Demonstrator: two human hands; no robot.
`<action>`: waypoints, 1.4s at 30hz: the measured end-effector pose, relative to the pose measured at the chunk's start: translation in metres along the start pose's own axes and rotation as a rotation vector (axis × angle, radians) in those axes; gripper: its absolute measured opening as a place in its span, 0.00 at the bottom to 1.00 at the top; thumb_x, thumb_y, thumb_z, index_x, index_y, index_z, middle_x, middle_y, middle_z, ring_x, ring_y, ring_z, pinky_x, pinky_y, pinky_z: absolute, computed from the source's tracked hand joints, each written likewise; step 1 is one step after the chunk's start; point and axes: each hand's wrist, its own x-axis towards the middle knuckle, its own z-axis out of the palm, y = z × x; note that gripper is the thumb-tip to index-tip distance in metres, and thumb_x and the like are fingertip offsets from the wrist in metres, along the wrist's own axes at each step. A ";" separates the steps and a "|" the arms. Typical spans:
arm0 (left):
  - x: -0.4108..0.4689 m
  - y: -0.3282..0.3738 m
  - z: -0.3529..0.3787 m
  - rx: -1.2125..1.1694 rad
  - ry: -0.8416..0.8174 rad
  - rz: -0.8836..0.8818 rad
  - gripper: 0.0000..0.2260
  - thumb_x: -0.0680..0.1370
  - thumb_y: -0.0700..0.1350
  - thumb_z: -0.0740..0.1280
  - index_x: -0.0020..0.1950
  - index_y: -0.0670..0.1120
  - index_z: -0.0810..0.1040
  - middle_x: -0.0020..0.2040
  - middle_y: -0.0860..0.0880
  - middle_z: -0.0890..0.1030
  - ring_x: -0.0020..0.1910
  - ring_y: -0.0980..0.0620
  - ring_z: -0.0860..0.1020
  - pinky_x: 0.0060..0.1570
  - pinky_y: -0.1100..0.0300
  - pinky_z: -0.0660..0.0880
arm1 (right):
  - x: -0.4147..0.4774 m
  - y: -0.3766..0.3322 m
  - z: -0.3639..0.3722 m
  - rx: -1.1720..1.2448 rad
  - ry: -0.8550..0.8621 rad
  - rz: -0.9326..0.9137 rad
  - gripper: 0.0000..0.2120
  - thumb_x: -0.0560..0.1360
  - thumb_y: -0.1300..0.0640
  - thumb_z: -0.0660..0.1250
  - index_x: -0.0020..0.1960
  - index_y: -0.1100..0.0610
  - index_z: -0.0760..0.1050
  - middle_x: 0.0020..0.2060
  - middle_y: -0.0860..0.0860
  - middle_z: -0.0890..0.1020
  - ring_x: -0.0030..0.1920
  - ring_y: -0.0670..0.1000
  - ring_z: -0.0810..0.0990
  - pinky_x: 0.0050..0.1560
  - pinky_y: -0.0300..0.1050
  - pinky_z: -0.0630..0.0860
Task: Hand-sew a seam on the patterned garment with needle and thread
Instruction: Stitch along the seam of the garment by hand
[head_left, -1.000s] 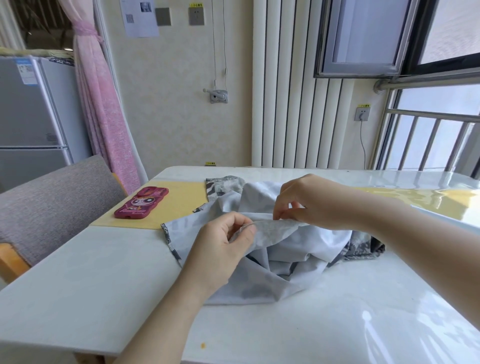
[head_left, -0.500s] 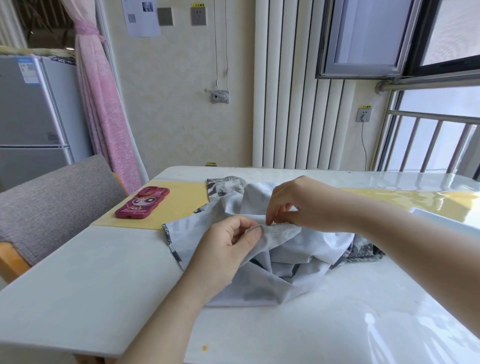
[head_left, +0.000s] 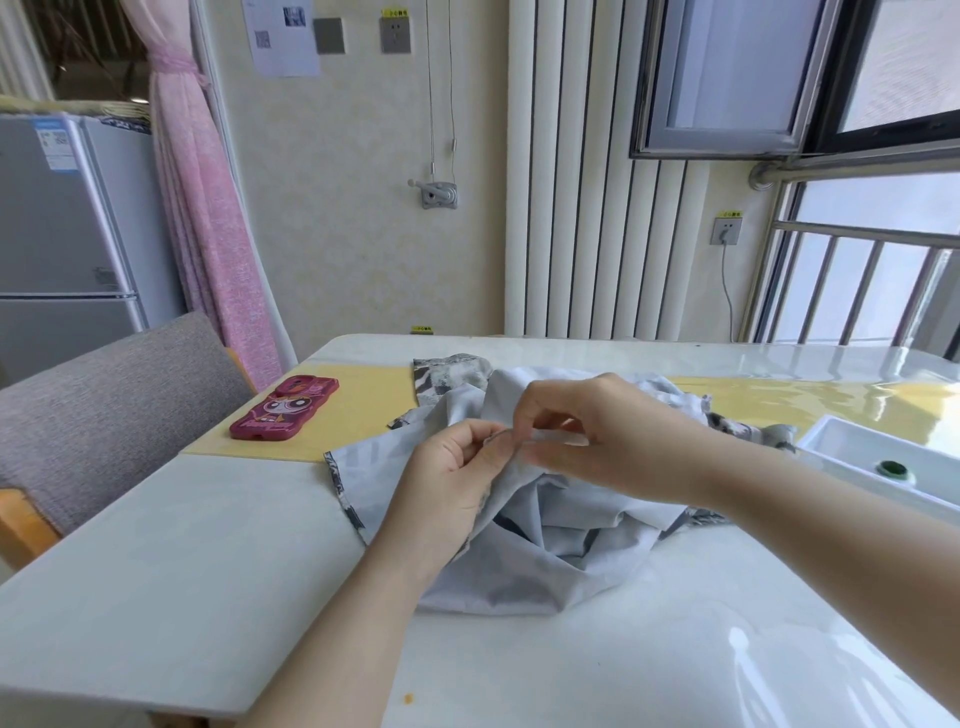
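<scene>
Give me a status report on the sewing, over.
Left hand grips the garment fold. Right hand pinches its seam edge; needle not discernible. Phone and tray lie apart from it.

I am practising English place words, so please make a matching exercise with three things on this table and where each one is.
Things:
1 phone
2 green round thing
3 garment

Places:
a in the white tray
b gripped by the left hand and the right hand
c on the yellow mat

Pairs: 1-c, 2-a, 3-b
</scene>
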 end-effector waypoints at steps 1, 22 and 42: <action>0.001 0.000 0.001 -0.008 0.001 -0.009 0.07 0.71 0.51 0.69 0.42 0.49 0.84 0.45 0.42 0.85 0.48 0.46 0.80 0.57 0.47 0.72 | 0.000 0.000 0.001 0.013 0.032 0.016 0.03 0.75 0.58 0.67 0.46 0.50 0.78 0.37 0.53 0.82 0.35 0.49 0.73 0.36 0.35 0.68; 0.012 0.005 0.005 0.192 0.179 -0.043 0.06 0.79 0.44 0.66 0.47 0.45 0.81 0.43 0.49 0.85 0.45 0.53 0.81 0.54 0.55 0.76 | -0.013 -0.015 -0.009 0.024 0.102 0.327 0.09 0.73 0.48 0.69 0.49 0.53 0.80 0.22 0.43 0.69 0.23 0.37 0.70 0.29 0.30 0.68; 0.018 0.002 0.003 0.323 0.250 -0.076 0.08 0.78 0.47 0.66 0.43 0.45 0.81 0.34 0.54 0.80 0.33 0.60 0.75 0.38 0.66 0.70 | -0.010 -0.023 -0.010 1.657 0.096 0.268 0.10 0.71 0.59 0.63 0.32 0.58 0.74 0.24 0.46 0.50 0.20 0.44 0.50 0.39 0.49 0.82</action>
